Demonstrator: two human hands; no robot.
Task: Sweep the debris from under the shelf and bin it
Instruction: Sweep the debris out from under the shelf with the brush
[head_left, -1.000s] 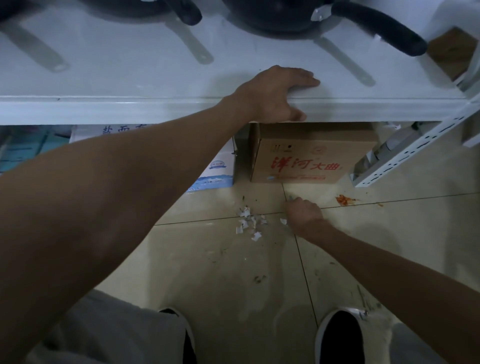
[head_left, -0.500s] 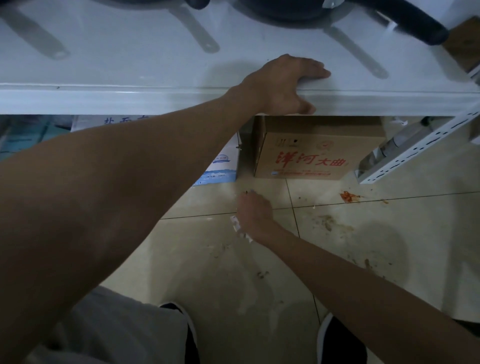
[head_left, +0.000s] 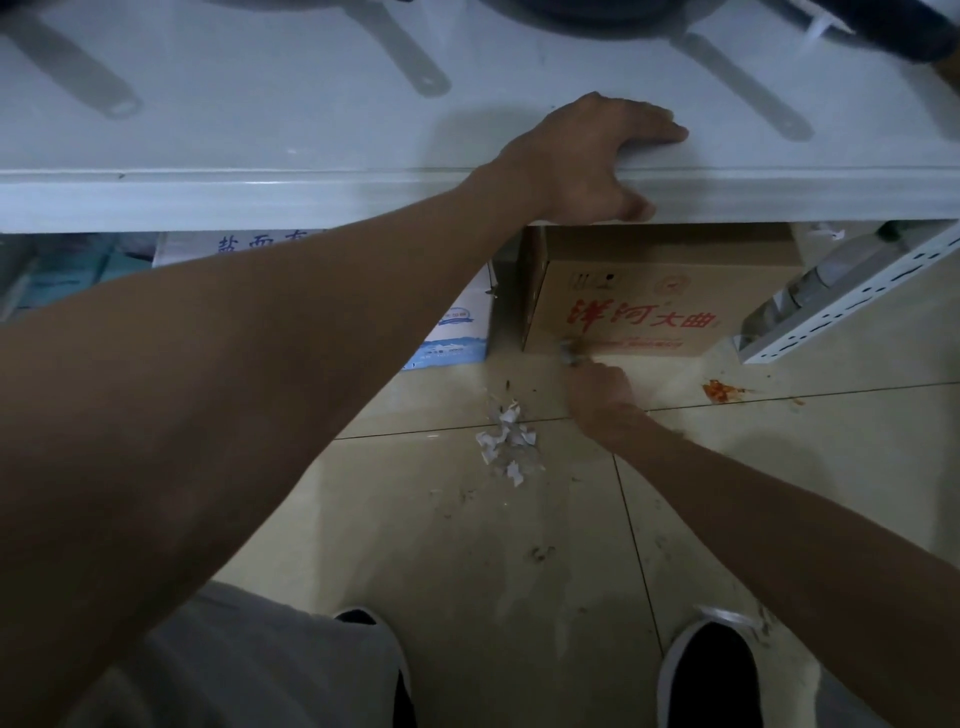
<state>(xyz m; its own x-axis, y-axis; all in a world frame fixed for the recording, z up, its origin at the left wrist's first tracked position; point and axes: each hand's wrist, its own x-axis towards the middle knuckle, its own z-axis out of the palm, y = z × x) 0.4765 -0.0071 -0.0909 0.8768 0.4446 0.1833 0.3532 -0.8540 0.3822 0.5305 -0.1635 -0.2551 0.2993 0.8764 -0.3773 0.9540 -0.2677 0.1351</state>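
A small heap of torn white paper scraps (head_left: 506, 441) lies on the beige tiled floor (head_left: 467, 545), just in front of the white shelf (head_left: 260, 197). My right hand (head_left: 600, 395) is low on the floor to the right of the heap, close to the foot of a cardboard box. Its fingers are closed, with a small blurred grey object (head_left: 571, 354) at the fingertips; I cannot tell what it is. My left hand (head_left: 582, 156) holds the shelf's front edge, fingers on top and thumb on the face. No bin is in view.
Under the shelf stand a brown cardboard box (head_left: 649, 291) with red lettering and a blue-and-white carton (head_left: 457, 332). A red smear (head_left: 719, 389) marks the floor to the right, beside a slotted white shelf upright (head_left: 841, 306). My shoes (head_left: 711, 675) are at the bottom. Pans (head_left: 597, 13) sit on the shelf.
My right hand swept left over the scraps, then moved back right and forward to the foot of the cardboard box. The scraps now lie more bunched together. My left hand stayed on the shelf.
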